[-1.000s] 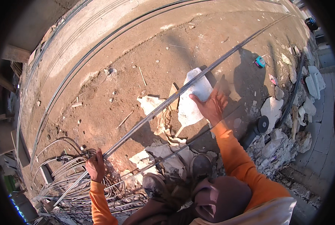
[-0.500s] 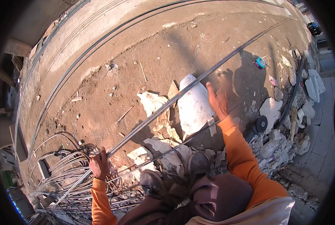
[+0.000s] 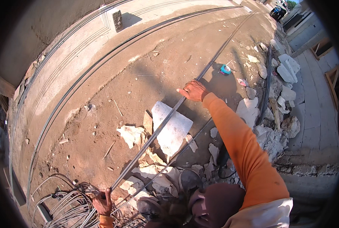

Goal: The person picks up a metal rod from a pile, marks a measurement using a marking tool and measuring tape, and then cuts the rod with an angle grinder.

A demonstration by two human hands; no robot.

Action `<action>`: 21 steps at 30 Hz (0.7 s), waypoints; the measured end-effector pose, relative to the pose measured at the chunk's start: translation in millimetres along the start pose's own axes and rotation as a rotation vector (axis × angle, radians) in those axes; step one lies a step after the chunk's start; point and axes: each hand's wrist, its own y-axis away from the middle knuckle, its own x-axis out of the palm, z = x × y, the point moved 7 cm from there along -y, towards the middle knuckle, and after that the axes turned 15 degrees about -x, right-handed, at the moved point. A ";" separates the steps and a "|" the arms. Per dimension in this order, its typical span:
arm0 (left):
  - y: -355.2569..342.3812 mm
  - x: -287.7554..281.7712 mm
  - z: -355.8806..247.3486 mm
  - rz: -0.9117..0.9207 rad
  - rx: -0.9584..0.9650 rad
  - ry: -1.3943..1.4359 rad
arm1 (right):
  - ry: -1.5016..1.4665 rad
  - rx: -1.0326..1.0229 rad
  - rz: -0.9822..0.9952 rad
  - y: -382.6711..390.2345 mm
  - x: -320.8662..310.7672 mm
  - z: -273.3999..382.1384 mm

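A bundle of long, thin steel rods (image 3: pixel 145 146) runs diagonally from the lower left to the far upper right. It crosses over a white stone block (image 3: pixel 175 131) on the dirt. My left hand (image 3: pixel 102 203) grips the bundle's near end, thumb up along the rods. Farther along, beyond the block, my right hand (image 3: pixel 194 91) is wrapped over the same rods with its thumb pointing left. Part of its grip is hidden under the palm. A separate single rod (image 3: pixel 179 155) passes beneath my right arm, close to my shoes (image 3: pixel 189 180).
Looped steel rods (image 3: pixel 68 205) lie at the lower left. Long dark bars (image 3: pixel 154 27) curve across the back. A teal tape measure (image 3: pixel 225 69) rests on the dirt. Broken stone slabs (image 3: pixel 288 68) and dark bars (image 3: pixel 266 91) line the right side. A concrete block (image 3: pixel 112 19) stands far left.
My right hand, apart from the rods before, has moved forward and closed on them. My left hand still holds the near end. The view has shifted, showing more of the far street.
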 end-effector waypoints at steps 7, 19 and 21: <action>-11.2 -14.6 14.8 0.099 0.002 0.094 | 0.139 0.062 -0.095 35.8 -104.4 35.7; 7.3 -1.9 0.0 0.065 0.259 -0.136 | -0.116 0.079 0.023 63.7 17.6 -7.9; 4.1 3.9 2.3 0.125 0.109 -0.133 | -0.077 0.103 0.030 69.9 22.4 -17.9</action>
